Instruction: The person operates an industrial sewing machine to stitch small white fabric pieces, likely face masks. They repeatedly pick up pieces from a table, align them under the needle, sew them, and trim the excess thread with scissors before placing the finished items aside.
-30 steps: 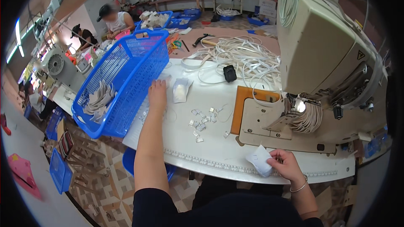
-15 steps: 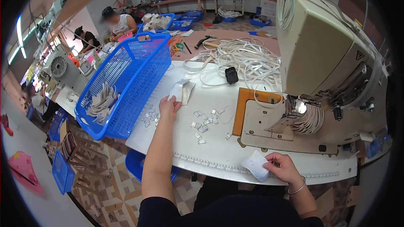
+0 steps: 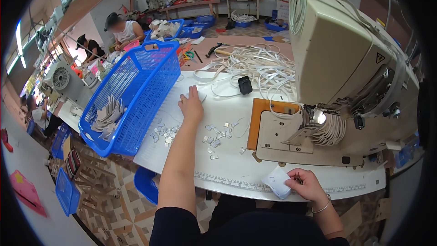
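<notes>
White piece [image 3: 276, 183], one: right edge clamped between thumb and fingers of the right hand [image 3: 306, 184], body projecting leftward over the table's [image 3: 227, 166] front edge.
Pale piece [image 3: 203, 96], one: partly hidden under the left hand [image 3: 192, 105], its fingers stretched forward; whether they grip, cannot tell.
Blue basket [image 3: 152, 92], one. Sewing machine [image 3: 337, 54], one, nearby. Small tabs [image 3: 215, 143]: two clusters, too overlapped to count.
White piece: four-sided, slightly bowed, small dark mark.

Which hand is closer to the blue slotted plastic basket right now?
Left. The left hand is over the white tabletop, just right of the basket. The right hand is much farther right, near the table's front edge, holding a white piece.
</notes>
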Demonstrator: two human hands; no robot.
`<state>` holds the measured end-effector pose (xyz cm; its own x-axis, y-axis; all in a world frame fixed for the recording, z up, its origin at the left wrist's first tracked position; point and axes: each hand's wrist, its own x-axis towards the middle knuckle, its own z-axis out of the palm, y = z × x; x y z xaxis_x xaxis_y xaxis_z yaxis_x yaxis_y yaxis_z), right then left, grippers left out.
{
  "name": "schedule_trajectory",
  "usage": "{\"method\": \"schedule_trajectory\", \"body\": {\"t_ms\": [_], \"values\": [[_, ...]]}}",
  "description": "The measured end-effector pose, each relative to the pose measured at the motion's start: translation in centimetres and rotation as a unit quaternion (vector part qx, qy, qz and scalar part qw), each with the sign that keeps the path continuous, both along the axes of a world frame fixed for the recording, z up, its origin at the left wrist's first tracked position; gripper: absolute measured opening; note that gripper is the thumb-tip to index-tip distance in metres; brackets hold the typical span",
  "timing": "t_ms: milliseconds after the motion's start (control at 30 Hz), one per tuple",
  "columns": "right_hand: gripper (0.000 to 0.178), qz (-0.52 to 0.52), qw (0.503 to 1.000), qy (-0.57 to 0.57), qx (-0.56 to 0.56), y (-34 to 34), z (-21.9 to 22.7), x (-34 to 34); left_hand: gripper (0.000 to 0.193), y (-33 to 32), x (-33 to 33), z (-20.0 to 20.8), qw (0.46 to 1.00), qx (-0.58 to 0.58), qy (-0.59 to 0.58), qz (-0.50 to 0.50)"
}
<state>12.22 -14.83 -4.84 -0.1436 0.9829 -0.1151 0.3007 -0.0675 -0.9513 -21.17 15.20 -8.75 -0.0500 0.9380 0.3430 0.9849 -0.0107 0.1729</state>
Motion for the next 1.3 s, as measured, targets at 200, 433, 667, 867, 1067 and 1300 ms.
{"method": "schedule_trajectory", "body": {"t_ms": [200, 433, 667, 867, 1067, 1300], "values": [[0.018, -0.007, 1.0, -0.001, -0.024, 0.4, 0.2, 0.2, 0.057, 1.5, -0.1, -2.4, 0.997, 0.075, -0.024, -0.025], [0.018, -0.002, 0.999, -0.014, -0.031, 0.9, -0.1, 0.0, 0.056, 1.5, 0.3, -3.1, 0.997, 0.002, 0.052, -0.055], [0.019, -0.006, 0.998, 0.029, -0.047, 1.0, -0.3, -0.2, 0.059, 1.2, -0.6, -1.9, 0.967, 0.19, -0.119, -0.121], [0.017, -0.04, 0.99, 0.113, -0.071, 1.2, 0.7, -0.4, 0.056, 0.8, -0.9, -4.2, 0.986, 0.164, 0.037, -0.02], [0.018, -0.099, 0.951, 0.28, -0.091, 2.2, -0.1, 0.1, 0.03, -4.8, 3.7, 0.2, 0.981, 0.038, -0.121, -0.145], [0.027, -0.096, 0.962, 0.255, -0.031, 3.2, 1.2, -0.6, 0.012, -8.2, 5.8, -0.8, 0.966, -0.061, -0.199, -0.15]]}}
